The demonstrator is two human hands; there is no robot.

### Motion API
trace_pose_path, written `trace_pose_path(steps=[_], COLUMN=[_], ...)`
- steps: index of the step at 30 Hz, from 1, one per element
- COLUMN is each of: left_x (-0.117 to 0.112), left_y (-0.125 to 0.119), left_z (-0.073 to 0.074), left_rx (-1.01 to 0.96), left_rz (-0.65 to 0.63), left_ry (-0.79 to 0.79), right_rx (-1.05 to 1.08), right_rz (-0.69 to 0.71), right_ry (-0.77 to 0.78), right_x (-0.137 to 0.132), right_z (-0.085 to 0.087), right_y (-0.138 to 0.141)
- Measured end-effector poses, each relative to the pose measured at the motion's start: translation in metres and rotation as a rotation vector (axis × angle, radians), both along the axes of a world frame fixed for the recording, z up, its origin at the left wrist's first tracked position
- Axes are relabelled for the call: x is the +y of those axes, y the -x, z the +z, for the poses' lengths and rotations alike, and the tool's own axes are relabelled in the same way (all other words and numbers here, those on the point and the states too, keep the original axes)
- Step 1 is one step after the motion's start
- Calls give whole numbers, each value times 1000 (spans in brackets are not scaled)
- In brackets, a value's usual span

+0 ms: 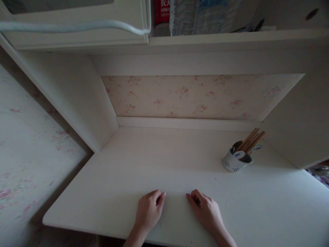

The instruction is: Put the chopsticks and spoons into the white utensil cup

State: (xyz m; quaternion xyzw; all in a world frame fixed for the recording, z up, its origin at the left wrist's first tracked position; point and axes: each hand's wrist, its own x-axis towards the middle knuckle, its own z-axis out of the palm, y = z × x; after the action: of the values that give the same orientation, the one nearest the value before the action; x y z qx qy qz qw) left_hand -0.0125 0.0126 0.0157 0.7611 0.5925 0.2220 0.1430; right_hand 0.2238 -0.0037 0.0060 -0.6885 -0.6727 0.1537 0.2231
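Note:
My left hand (149, 210) rests on the white desktop (164, 156) near its front edge, fingers curled into a loose fist with nothing showing in it. A short gap to the right, my right hand (205, 208) lies in much the same pose, closed and holding nothing that I can see. Beyond the right hand, toward the back right, stands a white utensil holder (230, 164) with small punched holes. Several wooden chopsticks (250, 141) lean out of it to the right, along with spoons (239, 154).
Above the desk runs a shelf (205, 43) holding a red package (162, 12) and plastic-wrapped goods (197, 17). A cabinet door (84, 39) with a long pale handle (77, 26) hangs at upper left. Side panels (77, 89) bound the desk on both sides.

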Motion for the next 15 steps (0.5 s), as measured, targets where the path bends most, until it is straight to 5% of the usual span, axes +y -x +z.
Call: trace_pose_path(steps=[9,15], left_x=[-1,0], left_y=[1,1], left_z=[-1,-1], left_rx=[-16,-12], left_rz=[-11,-30], left_ry=[-17,-9], right_rx=[227,707], right_rz=[-47,-733], right_ry=[5,-282], right_x=[0,21], right_z=[0,-10], right_y=[-3,-79])
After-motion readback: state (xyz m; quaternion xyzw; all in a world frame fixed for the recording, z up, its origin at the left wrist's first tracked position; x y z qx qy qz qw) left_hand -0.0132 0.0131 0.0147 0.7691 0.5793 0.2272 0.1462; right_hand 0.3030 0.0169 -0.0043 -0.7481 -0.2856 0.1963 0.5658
